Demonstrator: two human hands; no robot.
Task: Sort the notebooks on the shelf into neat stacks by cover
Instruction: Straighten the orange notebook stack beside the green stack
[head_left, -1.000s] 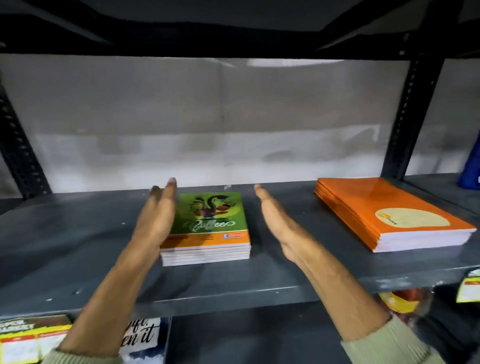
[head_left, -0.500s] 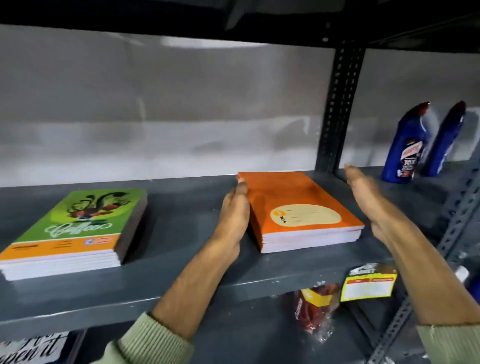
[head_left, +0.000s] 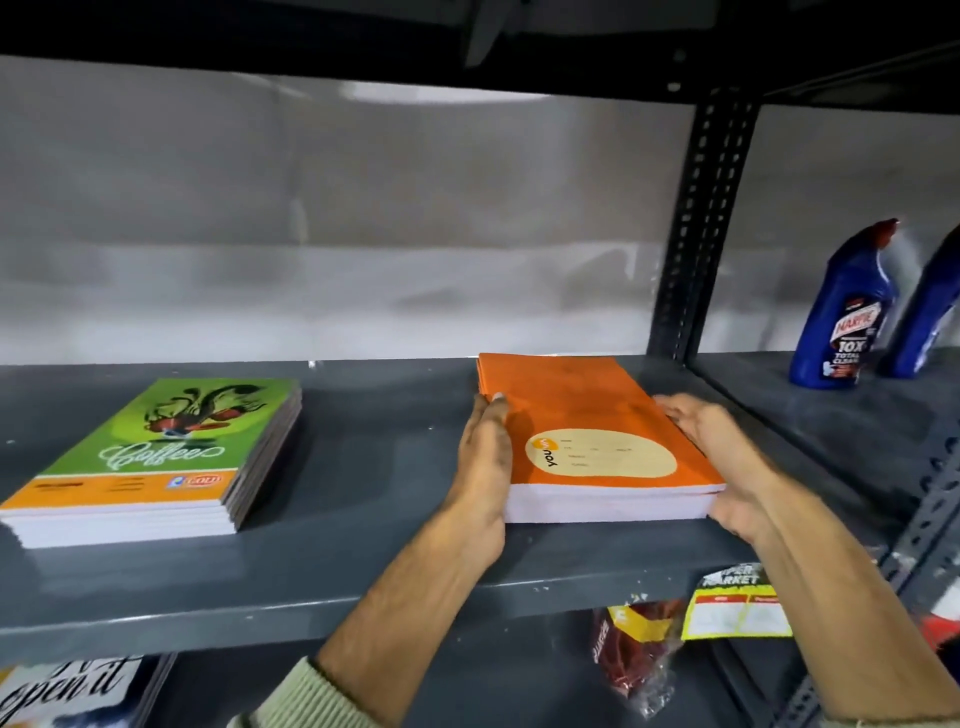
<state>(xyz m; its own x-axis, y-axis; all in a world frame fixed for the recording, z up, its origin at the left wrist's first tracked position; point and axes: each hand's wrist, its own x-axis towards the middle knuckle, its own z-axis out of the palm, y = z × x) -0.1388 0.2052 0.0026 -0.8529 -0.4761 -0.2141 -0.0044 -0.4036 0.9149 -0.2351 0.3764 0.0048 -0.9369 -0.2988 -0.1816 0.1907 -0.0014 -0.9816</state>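
Lower shelf: below the shelf edge I can only half see a red packet (head_left: 631, 649), a yellow price tag (head_left: 737, 605) and a cover with script lettering (head_left: 62, 686); all are cut off or blurred.
My sleeves: the pale knit cuffs run out of the bottom of the view.
My left hand (head_left: 485, 467): flat, fingers together, pressed against the left side of the orange stack (head_left: 597, 441); my palm hides that edge.
My right hand (head_left: 727, 467): flat against the right side, thumb under the front corner; it covers the stack's right edge.
Orange stack: lies on the grey shelf (head_left: 363, 571), right of middle, squeezed between both hands. The label's small print is unreadable.
Green stack (head_left: 156, 457): flat on the same shelf, well apart to the left; its front left corner is cut by the frame.
Blue bottles (head_left: 847, 312): upright at the far right, beyond the post (head_left: 691, 234); the second is cut off.
Change: half a second ago my right hand hung clear of the orange stack; now it touches. A second ago both hands flanked the green stack.
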